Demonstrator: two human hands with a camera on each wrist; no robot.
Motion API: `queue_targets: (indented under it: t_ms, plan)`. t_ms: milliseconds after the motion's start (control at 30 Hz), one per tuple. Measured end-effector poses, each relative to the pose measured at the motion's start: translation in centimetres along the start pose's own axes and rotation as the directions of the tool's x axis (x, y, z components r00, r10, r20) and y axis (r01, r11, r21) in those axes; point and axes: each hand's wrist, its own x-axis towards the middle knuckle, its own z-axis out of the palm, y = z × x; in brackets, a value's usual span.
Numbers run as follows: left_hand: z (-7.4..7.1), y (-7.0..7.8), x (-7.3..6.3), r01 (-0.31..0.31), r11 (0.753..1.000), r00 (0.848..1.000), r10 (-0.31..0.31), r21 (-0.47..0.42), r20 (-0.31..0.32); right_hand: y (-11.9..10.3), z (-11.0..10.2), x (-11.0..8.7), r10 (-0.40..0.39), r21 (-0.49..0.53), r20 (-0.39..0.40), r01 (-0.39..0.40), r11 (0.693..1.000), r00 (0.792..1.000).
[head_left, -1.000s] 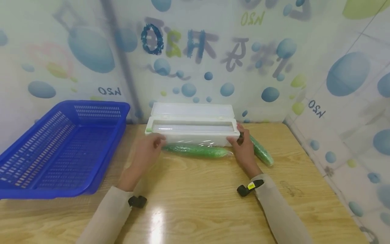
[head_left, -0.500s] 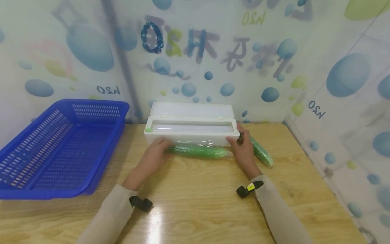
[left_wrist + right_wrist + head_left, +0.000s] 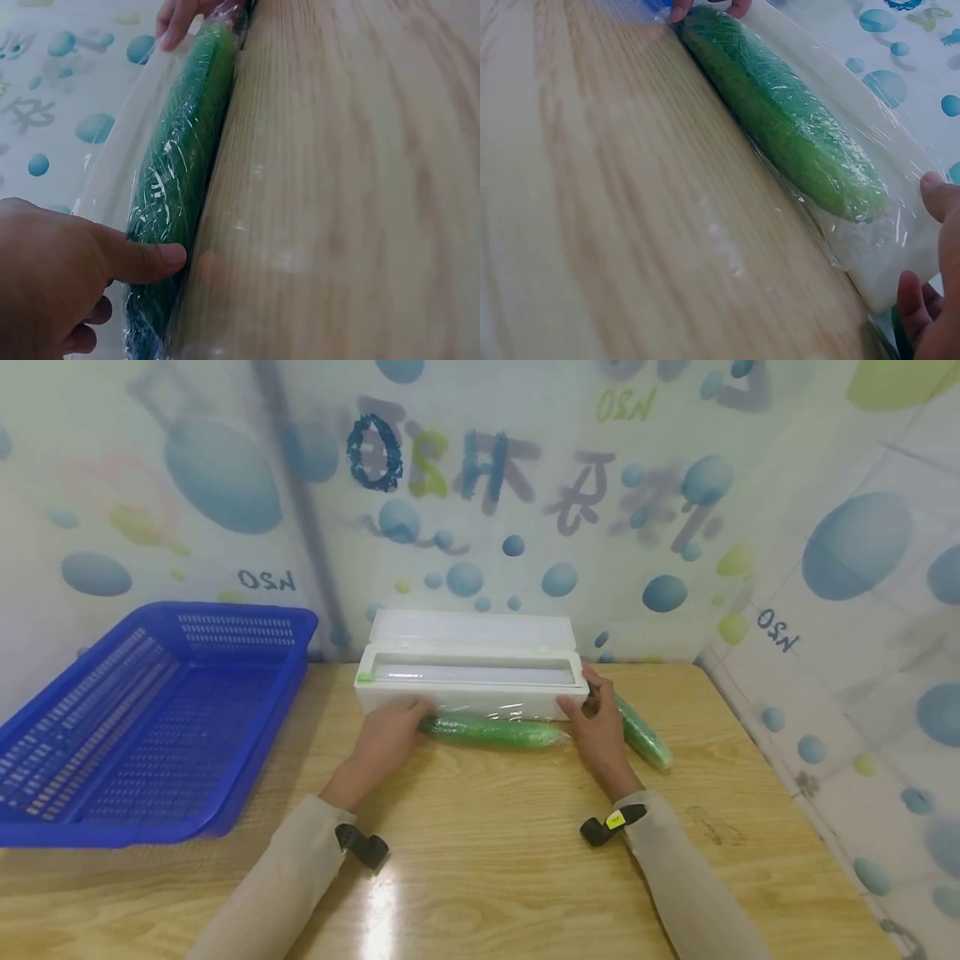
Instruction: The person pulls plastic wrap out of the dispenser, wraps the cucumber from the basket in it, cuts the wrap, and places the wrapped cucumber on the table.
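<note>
A green cucumber (image 3: pixel 495 732) wrapped in clear film lies along the front of a white cling film box (image 3: pixel 480 700), whose lid (image 3: pixel 472 629) is raised. My left hand (image 3: pixel 392 733) holds the cucumber's left end. The left wrist view shows that thumb (image 3: pixel 161 259) laid across the wrapped cucumber (image 3: pixel 180 157), with the fingers curled behind. At the box's right end, my right hand (image 3: pixel 600 727) grips the corner between thumb and fingers. Film stretches between cucumber and box in the right wrist view. Beside the right hand lies a second wrapped cucumber (image 3: pixel 643 735), partly hidden.
A blue plastic basket (image 3: pixel 262 760) with slotted sides stands at the left of the wooden table (image 3: pixel 487 860). Behind the box rises a wall (image 3: pixel 480 527) with printed bubbles; another wall (image 3: pixel 847 693) borders the table's right edge. A green slider (image 3: pixel 365 677) sits on the box.
My left hand has moved right and slightly down, from the box's front left corner onto the cucumber's left end. The right hand stays on the box's right end.
</note>
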Motion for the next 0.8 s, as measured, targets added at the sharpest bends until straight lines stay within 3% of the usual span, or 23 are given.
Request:
queue_targets:
  t_ms: [533, 800]
  plan:
    - [-0.6, -0.2, 0.3, -0.14, 0.986, 0.988, 0.134, 0.085, 0.081, 0.3, 0.5, -0.3, -0.054, 0.088, -0.03, 0.056, 0.995, 0.998]
    - [-1.5, 0.0, -0.5, -0.188, 0.976, 0.975, 0.173, 0.105, 0.137, -0.4, 0.4, -0.5, 0.037, 0.046, -0.026, -0.036, 0.998, 0.999]
